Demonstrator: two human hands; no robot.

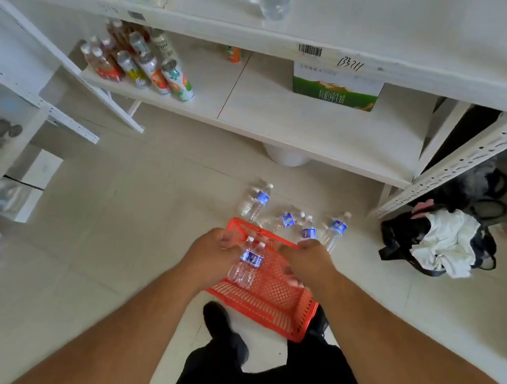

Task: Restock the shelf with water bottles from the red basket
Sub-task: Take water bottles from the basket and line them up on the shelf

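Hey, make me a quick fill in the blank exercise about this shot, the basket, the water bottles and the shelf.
1. The basket on the floor is ____ in colour.
2. The left hand holds ____ water bottles over the basket.
3. The loose bottles beyond the basket lie on the ____.
4. The carton on the lower shelf is white and ____.

Missing words: red; two; floor; green
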